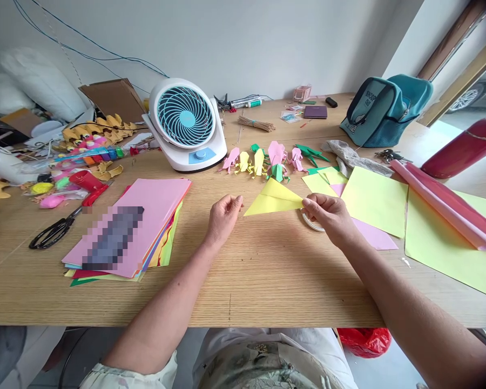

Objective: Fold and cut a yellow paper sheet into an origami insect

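A yellow sheet of origami paper [273, 199], folded into a triangle, is held up over the middle of the wooden table. My right hand [324, 210] pinches its right corner between thumb and fingers. Just left of the paper's other corner is my left hand [225, 213], its fingers curled in and nothing visible in them. Behind the triangle stands a row of folded paper figures in pink [276, 153], yellow [259, 162] and green [277, 172]. A white ring [312, 222], perhaps a tape roll, is partly hidden under my right hand.
On the left lie a stack of coloured paper [157, 200] with a blurred-out dark object on it, and scissors [54, 232]. A fan [186, 124] stands behind. At right are yellow sheets [380, 200], a rolled pink sheet [449, 208], a red bottle [461, 148] and a teal bag [383, 116].
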A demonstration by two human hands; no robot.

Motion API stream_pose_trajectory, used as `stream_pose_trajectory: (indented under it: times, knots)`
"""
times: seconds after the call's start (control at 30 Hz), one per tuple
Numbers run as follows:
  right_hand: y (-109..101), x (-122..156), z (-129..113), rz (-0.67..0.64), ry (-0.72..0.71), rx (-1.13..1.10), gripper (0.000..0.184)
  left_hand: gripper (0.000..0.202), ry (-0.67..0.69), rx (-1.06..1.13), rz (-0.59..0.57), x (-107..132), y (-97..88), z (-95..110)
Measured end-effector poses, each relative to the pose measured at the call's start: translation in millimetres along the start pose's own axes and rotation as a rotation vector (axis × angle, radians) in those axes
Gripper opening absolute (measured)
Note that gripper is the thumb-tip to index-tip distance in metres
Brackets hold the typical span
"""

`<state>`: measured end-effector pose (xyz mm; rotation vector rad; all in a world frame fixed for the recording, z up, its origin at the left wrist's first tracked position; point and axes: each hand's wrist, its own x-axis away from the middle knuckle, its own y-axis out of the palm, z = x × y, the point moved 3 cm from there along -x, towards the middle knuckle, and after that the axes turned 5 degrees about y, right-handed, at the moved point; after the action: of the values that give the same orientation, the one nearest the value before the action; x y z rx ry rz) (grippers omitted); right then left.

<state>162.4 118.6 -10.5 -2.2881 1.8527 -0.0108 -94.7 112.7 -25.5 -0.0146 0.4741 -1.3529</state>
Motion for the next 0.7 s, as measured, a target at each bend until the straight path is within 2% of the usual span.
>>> stream_pose_trajectory:
  times: [0.1, 0.2, 0.3, 0.4, 0.53, 0.7]
  knots:
    - [5.5, 1.5, 0.5, -0.101, 0.027, 0.032, 0.047, 0.036, 0.013, 0.084, -0.095, 1.5, 4.4, 5.0]
    - [11.9, 3.0, 1.6, -0.188, 0.025, 0.105, 0.048, 0.042, -0.065, 0.224, -0.269, 7.4, 12.8, 8.8]
    - [17.0, 4.0, 2.7, -0.257, -0.009, 0.169, 0.049, 0.042, -0.131, 0.286, -0.351, 12.8, 17.8, 10.1]
    - [18.3, 4.2, 4.5, -0.285, -0.022, 0.186, 0.051, 0.042, -0.188, 0.318, -0.344, 14.2, 18.8, 8.4]
    - [14.9, 4.1, 4.9, -0.248, -0.004, 0.136, 0.056, 0.043, -0.216, 0.381, -0.289, 12.5, 17.0, 6.5]
    - [14.8, 4.7, -0.5, -0.275, -0.034, 0.124, 0.049, 0.043, -0.243, 0.444, -0.286, 12.6, 16.9, 4.8]
